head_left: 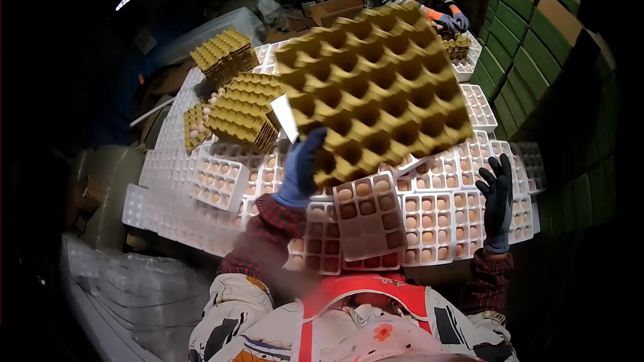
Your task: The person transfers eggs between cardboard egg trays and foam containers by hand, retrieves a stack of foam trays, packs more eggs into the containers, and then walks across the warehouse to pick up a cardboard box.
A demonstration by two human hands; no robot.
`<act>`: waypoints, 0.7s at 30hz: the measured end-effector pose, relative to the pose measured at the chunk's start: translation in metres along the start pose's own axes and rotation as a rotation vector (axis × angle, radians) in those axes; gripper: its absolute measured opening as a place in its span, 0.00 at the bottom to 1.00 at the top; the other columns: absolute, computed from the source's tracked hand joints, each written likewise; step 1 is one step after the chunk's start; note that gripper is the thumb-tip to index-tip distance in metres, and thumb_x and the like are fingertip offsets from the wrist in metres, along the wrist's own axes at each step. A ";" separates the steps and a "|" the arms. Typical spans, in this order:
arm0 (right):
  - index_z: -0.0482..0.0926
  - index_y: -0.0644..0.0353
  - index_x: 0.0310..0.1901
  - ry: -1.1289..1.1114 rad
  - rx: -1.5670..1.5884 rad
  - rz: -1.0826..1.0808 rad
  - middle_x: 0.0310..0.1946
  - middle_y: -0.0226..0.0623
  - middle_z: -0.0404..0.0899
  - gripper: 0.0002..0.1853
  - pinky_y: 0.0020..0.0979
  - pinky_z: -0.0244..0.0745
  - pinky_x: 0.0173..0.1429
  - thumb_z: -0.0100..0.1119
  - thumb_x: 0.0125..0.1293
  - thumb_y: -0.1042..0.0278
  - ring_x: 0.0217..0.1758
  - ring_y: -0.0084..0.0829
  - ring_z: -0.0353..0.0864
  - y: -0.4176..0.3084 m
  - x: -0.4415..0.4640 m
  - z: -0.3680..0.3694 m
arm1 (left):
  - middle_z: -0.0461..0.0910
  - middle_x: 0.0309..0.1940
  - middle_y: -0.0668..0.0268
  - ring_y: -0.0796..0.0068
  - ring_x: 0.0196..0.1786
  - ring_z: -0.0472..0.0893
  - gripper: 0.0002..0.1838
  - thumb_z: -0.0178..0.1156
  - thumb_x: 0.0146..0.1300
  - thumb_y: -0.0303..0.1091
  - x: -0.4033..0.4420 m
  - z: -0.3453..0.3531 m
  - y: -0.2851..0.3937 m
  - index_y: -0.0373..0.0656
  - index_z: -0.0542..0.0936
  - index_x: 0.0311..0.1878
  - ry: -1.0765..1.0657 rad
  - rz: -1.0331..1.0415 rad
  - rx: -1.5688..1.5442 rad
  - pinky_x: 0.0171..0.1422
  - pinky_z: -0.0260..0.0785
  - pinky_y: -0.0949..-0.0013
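My left hand (pixel 300 169), in a blue-grey glove, grips the lower left corner of a yellow egg tray (pixel 376 90). The tray is raised and tilted above the table, its cups look empty, and a white card (pixel 284 118) shows at its left edge. My right hand (pixel 498 194), in a dark glove, is held up at the right with its fingers spread and nothing in it. Between my hands, a white compartment box (pixel 370 220) lies tilted on other boxes, with eggs in its upper compartments. More white boxes filled with eggs (pixel 427 228) lie to its right.
Stacked yellow trays (pixel 245 110) and a further stack (pixel 225 57) stand at the left. Green cartons (pixel 530 47) rise at the right. Across the table, a co-worker's gloved hands (pixel 456 21) are at a small tray stack. Plastic-wrapped material (pixel 134 302) lies lower left.
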State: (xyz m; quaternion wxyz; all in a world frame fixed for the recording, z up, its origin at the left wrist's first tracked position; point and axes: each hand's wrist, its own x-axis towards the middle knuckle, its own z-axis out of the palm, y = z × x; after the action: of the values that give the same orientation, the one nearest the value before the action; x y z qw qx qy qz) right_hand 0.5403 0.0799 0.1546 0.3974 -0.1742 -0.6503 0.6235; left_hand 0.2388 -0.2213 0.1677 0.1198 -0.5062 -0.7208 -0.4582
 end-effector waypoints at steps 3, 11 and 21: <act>0.60 0.57 0.74 0.036 -0.006 0.237 0.64 0.36 0.72 0.30 0.30 0.74 0.58 0.51 0.75 0.55 0.58 0.27 0.77 0.044 -0.053 0.013 | 0.80 0.57 0.58 0.61 0.58 0.81 0.23 0.53 0.73 0.46 0.050 -0.086 -0.089 0.38 0.76 0.61 0.386 -0.546 -1.393 0.64 0.74 0.60; 0.67 0.58 0.69 0.421 0.002 0.497 0.53 0.33 0.78 0.26 0.24 0.76 0.48 0.55 0.74 0.58 0.47 0.21 0.79 0.086 -0.197 0.019 | 0.80 0.51 0.61 0.63 0.51 0.81 0.21 0.52 0.70 0.47 -0.050 -0.150 -0.456 0.43 0.77 0.58 0.547 -1.179 -0.716 0.56 0.74 0.60; 0.73 0.62 0.62 0.958 -0.333 0.492 0.51 0.40 0.82 0.25 0.31 0.74 0.57 0.62 0.68 0.58 0.50 0.28 0.78 0.085 -0.394 0.001 | 0.81 0.44 0.58 0.64 0.45 0.81 0.18 0.49 0.73 0.45 -0.022 0.225 -0.065 0.42 0.81 0.49 -0.564 -0.251 -0.408 0.45 0.77 0.64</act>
State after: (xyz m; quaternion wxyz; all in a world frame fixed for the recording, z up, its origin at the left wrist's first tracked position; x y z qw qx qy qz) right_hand 0.7629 -0.1915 -0.0444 0.4583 -0.6448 -0.4270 0.4380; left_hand 0.2600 -0.0631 -0.0052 -0.2440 -0.5337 -0.6757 -0.4462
